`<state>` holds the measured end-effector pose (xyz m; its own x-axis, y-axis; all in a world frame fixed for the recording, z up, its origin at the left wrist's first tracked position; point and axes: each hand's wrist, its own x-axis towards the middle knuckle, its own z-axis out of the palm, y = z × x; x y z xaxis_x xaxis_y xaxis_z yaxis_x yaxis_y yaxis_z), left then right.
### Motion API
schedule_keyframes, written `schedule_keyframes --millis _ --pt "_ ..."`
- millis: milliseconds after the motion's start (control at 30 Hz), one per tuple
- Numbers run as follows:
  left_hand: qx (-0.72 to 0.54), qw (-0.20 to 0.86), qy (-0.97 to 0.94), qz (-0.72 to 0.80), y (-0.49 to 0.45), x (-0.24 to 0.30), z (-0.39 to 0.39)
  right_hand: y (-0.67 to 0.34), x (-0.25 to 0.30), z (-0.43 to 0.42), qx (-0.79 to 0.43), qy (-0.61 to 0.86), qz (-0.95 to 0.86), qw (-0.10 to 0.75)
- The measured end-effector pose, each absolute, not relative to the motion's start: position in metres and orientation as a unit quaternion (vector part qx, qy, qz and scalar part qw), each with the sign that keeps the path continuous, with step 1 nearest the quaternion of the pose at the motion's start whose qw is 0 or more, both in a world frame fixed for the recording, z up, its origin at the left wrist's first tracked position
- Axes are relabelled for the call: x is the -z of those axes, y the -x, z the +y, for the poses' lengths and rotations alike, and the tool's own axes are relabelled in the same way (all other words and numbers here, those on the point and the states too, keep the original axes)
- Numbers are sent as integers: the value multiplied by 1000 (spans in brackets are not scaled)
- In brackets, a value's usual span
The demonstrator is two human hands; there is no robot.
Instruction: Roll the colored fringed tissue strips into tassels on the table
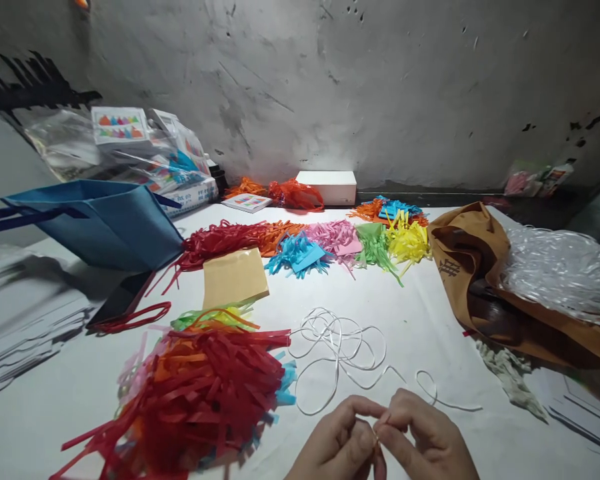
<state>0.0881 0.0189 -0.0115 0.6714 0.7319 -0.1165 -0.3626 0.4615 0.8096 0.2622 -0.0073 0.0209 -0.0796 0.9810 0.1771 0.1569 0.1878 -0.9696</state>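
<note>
At the lower middle of the head view, my left hand and my right hand meet with fingertips pinched together. A thin, pale strand shows between them, too small to name for certain. Just beyond my fingers, a white cord lies in loose loops, and a separate curl of it ends to the right. Left of my hands sits a big heap of paper-strip tassels, mostly red, with orange, pink, green and blue at its edges.
Coloured tassel bunches line the back. A tan paper pad lies before them. Left stand a blue bag and stacked sheets; right, a brown bag with a white cord bundle and a glove. A white box touches the wall.
</note>
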Motion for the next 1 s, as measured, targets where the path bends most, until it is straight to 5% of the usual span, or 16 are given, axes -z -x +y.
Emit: schedule_keyframes --millis 267,667,1000 --pt "-300 862 -345 220 -96 12 22 -258 -14 -3 -597 435 -444 507" --pt "-421 811 -364 183 -107 39 22 -252 -8 -1 -544 475 -428 544" --pt "-293 821 -417 257 -98 16 24 -256 -2 2 -444 515 -436 590"
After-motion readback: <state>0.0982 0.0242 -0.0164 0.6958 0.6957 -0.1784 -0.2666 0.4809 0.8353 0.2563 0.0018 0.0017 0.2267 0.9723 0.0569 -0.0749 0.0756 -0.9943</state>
